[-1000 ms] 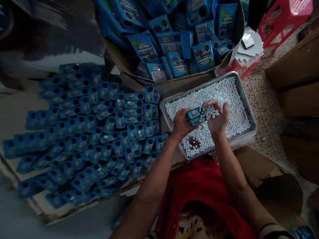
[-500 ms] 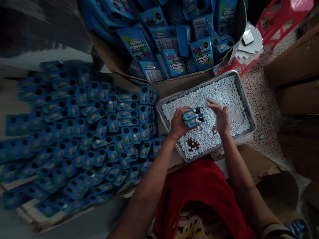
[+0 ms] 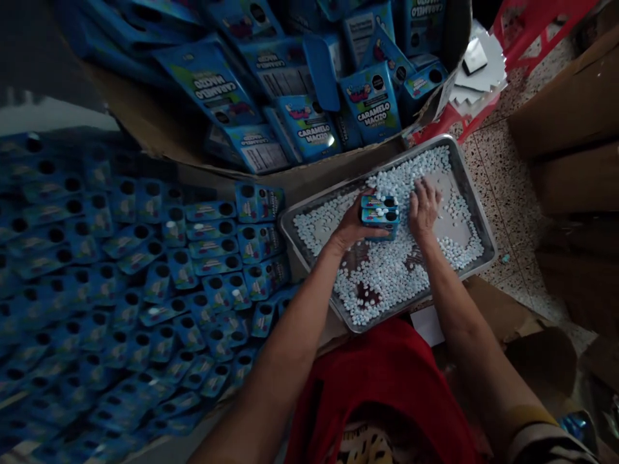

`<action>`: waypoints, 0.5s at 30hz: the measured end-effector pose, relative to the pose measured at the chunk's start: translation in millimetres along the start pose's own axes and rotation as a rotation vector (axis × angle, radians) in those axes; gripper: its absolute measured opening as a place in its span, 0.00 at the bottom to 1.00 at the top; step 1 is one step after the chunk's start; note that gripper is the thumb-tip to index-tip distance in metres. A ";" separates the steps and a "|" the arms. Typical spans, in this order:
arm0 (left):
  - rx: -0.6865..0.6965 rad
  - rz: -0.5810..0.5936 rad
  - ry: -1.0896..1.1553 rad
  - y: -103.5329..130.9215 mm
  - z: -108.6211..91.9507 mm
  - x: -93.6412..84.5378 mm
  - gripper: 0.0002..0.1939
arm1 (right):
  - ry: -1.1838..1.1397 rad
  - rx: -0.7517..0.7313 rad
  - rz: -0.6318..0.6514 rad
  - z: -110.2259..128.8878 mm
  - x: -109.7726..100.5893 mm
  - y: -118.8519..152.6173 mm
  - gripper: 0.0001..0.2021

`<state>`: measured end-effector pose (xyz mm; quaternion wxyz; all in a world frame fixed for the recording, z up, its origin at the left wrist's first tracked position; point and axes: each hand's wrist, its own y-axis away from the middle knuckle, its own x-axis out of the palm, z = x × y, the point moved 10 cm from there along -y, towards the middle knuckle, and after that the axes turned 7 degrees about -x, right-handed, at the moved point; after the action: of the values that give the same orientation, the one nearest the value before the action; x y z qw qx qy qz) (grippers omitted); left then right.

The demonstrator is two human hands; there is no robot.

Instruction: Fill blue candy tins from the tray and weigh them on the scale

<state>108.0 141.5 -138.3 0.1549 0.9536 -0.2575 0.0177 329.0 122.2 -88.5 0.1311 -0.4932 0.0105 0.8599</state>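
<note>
My left hand [image 3: 349, 227] is closed around two small blue candy boxes [image 3: 380, 224], held side by side over a metal tray [image 3: 489, 250]. Their tops face up with dark round holes, and a few white candies lie on them. Small white and pale blue candies [image 3: 387, 274] cover much of the tray, with bare patches between. Just right of the boxes, my right hand [image 3: 424, 209] reaches down among the candies, fingers bent and slightly apart. Whether any candies are under its palm is hidden.
Rows of blue boxes with round holes [image 3: 174, 303] fill the surface at left. A large cardboard carton [image 3: 193, 158] of bigger flat blue boxes stands behind the tray. A red plastic stool [image 3: 525, 38] carries white card pieces [image 3: 476, 74]. Brown cardboard boxes [image 3: 565, 122] stand at right.
My right hand has gone from raised above the candies down into them. The boxes in my left hand are turned more upright. Candies are pushed about, baring more tray, and the view has shifted closer.
</note>
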 end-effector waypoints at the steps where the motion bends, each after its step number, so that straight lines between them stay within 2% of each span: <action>1: -0.020 0.056 0.040 -5.9 0.6 10.4 0.67 | -0.095 0.003 -0.034 5.6 2.6 3.0 0.28; 5: -0.072 0.232 0.134 -13.1 -1.9 45.4 0.67 | -0.592 0.137 -0.202 6.3 -3.4 24.5 0.23; 8: -0.063 0.307 0.127 -0.1 -17.2 63.3 0.64 | -1.090 0.463 -0.231 -9.2 8.2 51.2 0.19; 10: 0.010 0.341 0.069 16.9 -38.5 69.8 0.60 | -1.352 0.706 -0.232 -13.1 19.7 70.3 0.18; 12: 0.157 0.303 -0.043 38.0 -65.4 65.1 0.53 | -1.527 0.911 -0.235 -10.8 25.9 84.7 0.14; 15: 0.323 0.079 -0.260 70.1 -90.7 36.3 0.42 | -1.741 1.121 -0.271 3.3 20.5 94.3 0.08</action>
<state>108.9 94.1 -27.8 -0.0354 0.9494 -0.3065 -0.0585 294.1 36.0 -114.8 0.3987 0.4317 0.2547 0.7680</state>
